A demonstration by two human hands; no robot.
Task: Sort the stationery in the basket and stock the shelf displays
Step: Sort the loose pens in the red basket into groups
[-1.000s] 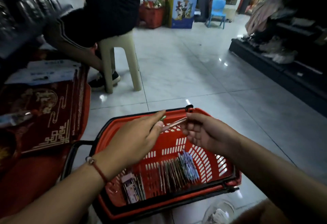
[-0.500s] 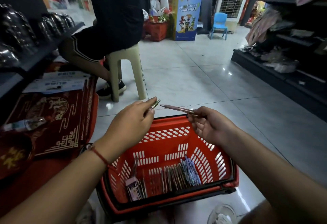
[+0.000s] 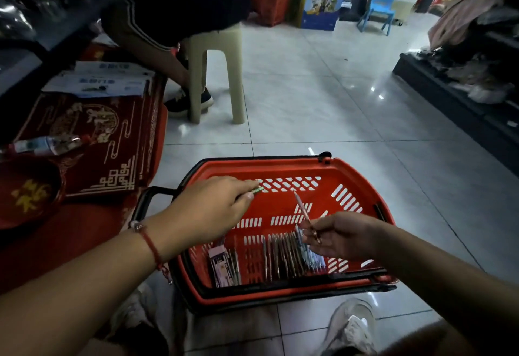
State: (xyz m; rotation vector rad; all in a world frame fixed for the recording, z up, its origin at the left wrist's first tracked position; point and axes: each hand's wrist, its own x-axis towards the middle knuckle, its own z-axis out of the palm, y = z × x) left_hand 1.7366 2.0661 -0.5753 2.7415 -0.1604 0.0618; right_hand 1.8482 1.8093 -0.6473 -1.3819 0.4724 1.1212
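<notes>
Over the red basket (image 3: 351,170), the left hand (image 3: 207,209) pinches a small green piece (image 3: 257,189) — fingers curled. The right hand (image 3: 337,236) grips 1 pen (image 3: 302,209), tip tilted up — more pens (image 3: 283,251) lie below.

One red slotted plastic basket (image 3: 280,170) is sitting on the floor; two hands are each holding one pen; one beige plastic stool (image 3: 216,55) and one blue plastic chair (image 3: 377,4) are standing beyond.

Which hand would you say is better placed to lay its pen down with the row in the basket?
Probably the right hand: its pen sits directly over the row of pens, while the left hand hovers farther off.
</notes>
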